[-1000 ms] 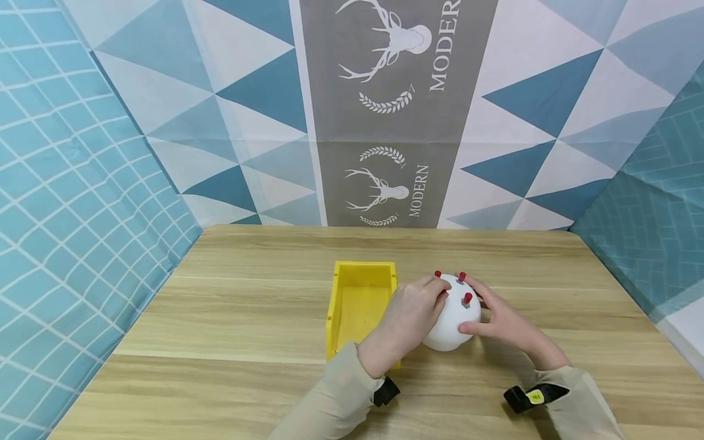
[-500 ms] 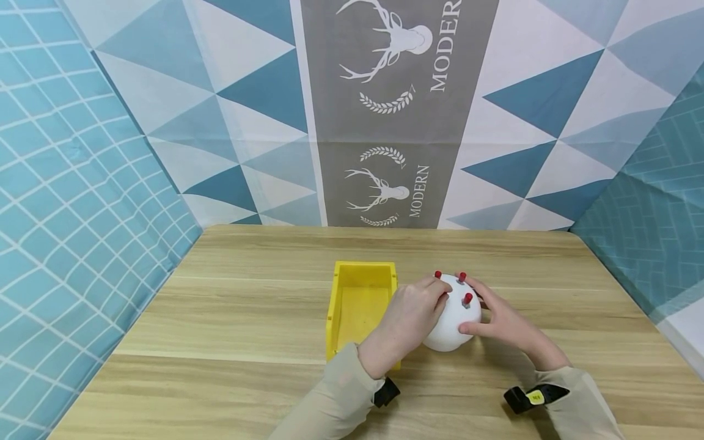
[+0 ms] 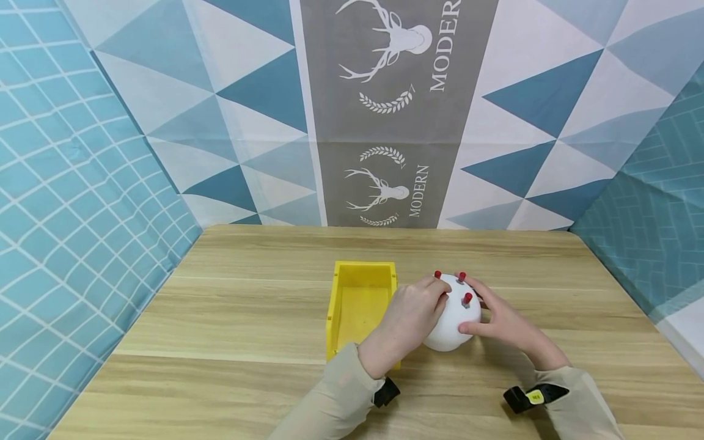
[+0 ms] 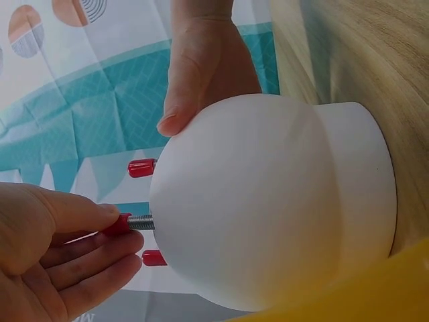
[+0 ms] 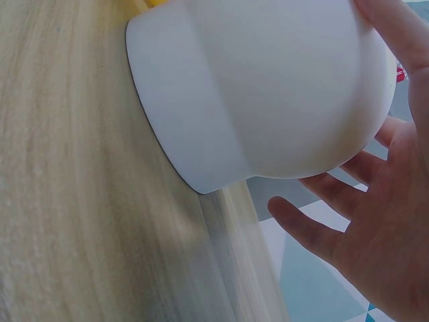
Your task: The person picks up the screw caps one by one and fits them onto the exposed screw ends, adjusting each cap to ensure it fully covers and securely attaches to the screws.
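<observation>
A white dome-shaped object (image 3: 448, 333) on a short round base stands on the wooden table. Red-capped screws stick up from its top, among them a near one (image 3: 467, 299) and a far one (image 3: 462, 277). With thumb and fingertips, my left hand (image 3: 407, 315) pinches the red cap of a threaded screw (image 4: 141, 222), seen side-on in the left wrist view. Its metal thread shows between cap and dome. My right hand (image 3: 503, 321) holds the dome from the right, thumb on the near side and fingers round the far side. The right wrist view shows the little finger (image 5: 305, 221) off the surface.
Just left of the dome sits a yellow plastic bin (image 3: 357, 311), partly covered by the left forearm. The wooden table (image 3: 247, 305) stretches away on both sides. Patterned cloth (image 3: 385, 122) hangs behind it. Each wrist wears a black strap.
</observation>
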Available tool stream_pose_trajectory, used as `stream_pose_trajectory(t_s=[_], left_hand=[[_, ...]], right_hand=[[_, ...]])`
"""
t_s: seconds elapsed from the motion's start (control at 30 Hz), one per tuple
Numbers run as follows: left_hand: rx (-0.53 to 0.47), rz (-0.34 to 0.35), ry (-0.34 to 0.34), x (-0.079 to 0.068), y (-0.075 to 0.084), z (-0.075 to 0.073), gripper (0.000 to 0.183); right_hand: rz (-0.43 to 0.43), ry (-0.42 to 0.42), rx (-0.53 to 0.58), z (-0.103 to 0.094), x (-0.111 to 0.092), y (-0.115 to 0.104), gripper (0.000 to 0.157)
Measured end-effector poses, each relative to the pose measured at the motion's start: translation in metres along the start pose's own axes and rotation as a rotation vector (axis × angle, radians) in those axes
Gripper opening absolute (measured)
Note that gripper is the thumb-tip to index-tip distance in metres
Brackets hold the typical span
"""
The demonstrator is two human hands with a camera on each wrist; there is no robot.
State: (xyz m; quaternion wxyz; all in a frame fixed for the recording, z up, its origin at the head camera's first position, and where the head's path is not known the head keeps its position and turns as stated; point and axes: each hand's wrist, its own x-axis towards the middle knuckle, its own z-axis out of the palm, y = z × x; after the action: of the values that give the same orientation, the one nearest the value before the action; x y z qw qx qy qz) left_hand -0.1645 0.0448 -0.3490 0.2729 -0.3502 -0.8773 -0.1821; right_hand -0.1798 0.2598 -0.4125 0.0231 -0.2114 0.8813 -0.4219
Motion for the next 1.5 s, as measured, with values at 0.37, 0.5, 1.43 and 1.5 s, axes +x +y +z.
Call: stream_pose_trajectory(t_s=[0.37,0.5,1.43,1.5], left_hand=[[0.006,-0.003,-0.002,0.0002,0.0001,-0.0005,0.010],[0.004,-0.003,-0.004,0.0002,0.0000,-0.0008,0.010],[0.026,0.011,-0.032,-0.0012,-0.0002,0.0021,0.009],[0.037,0.020,-0.022,-0.0012,-0.0002,0.0027,0.008]], right_hand=[[0.001,-0.002,0.000,-0.0002,0.0007,-0.0006,0.087],[0.008,-0.001,-0.003,0.0000,0.0008,-0.0010,0.087],[0.008,0.002,-0.008,0.0010,0.0003,-0.0003,0.087],[0.007,0.003,-0.009,0.0010,0.0002,-0.0001,0.087]])
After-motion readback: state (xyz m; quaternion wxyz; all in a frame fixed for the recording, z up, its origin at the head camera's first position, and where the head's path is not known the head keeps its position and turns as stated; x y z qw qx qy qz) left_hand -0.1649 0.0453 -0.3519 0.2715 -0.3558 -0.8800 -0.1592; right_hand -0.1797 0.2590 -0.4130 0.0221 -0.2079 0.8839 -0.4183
